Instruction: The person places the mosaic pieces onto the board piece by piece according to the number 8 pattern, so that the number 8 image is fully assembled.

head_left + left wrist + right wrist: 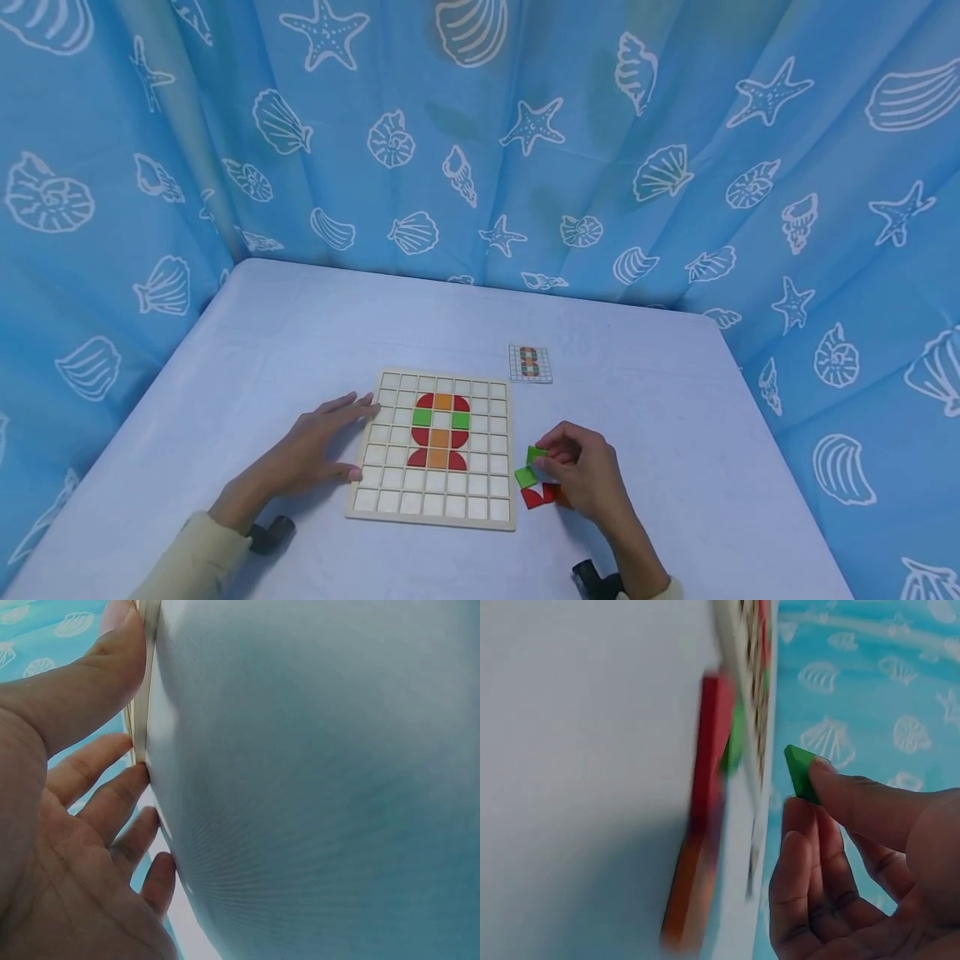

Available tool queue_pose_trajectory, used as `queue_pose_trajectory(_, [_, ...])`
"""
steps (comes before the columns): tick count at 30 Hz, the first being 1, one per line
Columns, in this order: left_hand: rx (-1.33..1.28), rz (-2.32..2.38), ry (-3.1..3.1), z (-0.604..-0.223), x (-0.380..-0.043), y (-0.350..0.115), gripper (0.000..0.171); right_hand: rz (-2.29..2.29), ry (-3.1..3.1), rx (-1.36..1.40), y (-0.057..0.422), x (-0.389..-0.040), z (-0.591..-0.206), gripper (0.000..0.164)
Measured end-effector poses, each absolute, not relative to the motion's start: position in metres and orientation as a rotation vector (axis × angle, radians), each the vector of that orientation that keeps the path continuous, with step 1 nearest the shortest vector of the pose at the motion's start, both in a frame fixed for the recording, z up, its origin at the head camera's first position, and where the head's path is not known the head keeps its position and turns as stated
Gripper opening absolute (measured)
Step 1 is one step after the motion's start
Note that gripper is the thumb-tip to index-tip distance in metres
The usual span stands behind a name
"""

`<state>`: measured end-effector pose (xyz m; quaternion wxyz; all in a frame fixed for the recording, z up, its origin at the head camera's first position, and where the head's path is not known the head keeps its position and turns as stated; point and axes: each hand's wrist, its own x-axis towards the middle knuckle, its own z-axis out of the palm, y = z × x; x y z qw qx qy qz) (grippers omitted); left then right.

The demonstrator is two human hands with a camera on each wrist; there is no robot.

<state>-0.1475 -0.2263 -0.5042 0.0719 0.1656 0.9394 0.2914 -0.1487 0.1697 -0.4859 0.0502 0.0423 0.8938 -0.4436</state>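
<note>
A square wooden grid board (431,522) lies on the white table. Red, orange and green tiles form a figure in its middle columns. My left hand (307,454) rests along its left edge, thumb and fingertips touching the rim (141,727) with the fingers spread. To the right of the board, my right hand (588,471) pinches a green tile (800,772) between thumb and fingers, held above the table. Below that hand lie another green tile (526,477), red tiles (532,498) and an orange tile (564,500) partly hidden by the hand.
A small pattern card (515,364) with a similar coloured figure lies beyond the board's upper right corner. Behind the table (637,375) hangs a blue curtain (480,217) printed with shells and starfish. Black wrist devices (273,535) show at both wrists.
</note>
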Motion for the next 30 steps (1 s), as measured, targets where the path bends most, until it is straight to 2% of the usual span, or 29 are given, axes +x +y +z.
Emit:
queue_pose_trajectory(15, [0.476, 0.871, 2.805, -0.501, -0.147, -0.224, 0.094, -1.419, 2.58, -0.232, 0.083, -0.136, -0.485, 0.017])
queue_pose_trajectory(30, [0.5, 0.892, 2.815, -0.5, -0.146, -0.226, 0.093, -1.185, 2.739, -0.307, 0.032, -0.13, -0.492, 0.013])
